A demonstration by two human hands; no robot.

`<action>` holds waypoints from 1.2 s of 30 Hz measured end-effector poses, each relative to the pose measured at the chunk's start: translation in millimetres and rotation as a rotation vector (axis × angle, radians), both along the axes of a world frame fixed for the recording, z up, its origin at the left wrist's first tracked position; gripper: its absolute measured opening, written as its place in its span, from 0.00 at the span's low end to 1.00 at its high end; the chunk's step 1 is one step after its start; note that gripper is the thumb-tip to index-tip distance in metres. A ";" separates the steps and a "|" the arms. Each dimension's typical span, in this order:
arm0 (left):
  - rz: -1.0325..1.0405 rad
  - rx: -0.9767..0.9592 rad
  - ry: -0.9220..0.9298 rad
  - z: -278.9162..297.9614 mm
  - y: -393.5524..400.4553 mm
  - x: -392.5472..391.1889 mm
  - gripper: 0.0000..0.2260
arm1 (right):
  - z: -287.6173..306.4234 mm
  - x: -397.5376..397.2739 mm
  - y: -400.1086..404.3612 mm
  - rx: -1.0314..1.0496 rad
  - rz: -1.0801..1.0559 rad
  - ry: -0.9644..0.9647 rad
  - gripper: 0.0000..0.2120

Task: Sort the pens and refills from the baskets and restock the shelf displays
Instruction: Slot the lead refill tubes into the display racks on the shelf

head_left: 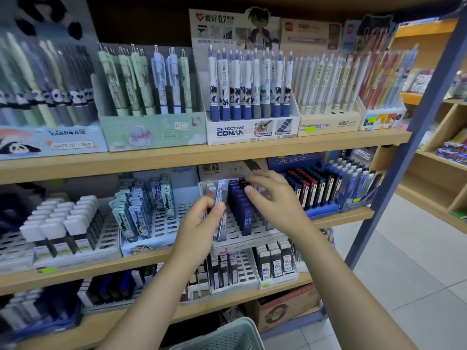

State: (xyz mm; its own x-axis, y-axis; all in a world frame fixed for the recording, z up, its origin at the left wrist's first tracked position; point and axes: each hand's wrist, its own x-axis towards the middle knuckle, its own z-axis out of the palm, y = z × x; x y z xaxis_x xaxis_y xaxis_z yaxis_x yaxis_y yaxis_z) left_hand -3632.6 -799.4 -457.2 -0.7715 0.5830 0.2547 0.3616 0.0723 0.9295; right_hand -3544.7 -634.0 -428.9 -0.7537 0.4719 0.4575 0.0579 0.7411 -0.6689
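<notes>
My left hand pinches a small stack of flat grey refill cases, held upright in front of the white slotted display tray on the middle shelf. Dark blue refill cases marked HB 0.7 stand in that tray. My right hand reaches over the blue cases, its fingertips touching a clear case at the tray's back right; what it grips is blurred. A pale basket shows at the bottom edge below my arms.
The top shelf carries pen display boxes, among them a Detective Conan box and a panda box. White-capped refills and patterned refills stand left of my hands, red and black cases to the right. A blue shelf post rises at right.
</notes>
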 end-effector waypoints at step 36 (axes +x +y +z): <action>0.243 -0.505 0.771 -39.5 -134.9 -90.6 0.38 | -3.2 -105.1 -141.5 -0.719 0.176 0.035 0.13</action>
State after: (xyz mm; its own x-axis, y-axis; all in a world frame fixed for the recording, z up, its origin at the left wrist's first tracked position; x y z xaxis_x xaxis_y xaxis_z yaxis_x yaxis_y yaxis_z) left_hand -3723.2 -934.3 -496.7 -0.6103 0.6095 0.5061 0.7846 0.5534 0.2797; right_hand -3649.8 -775.5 -432.1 -0.8364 0.5377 0.1065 -0.0520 0.1155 -0.9919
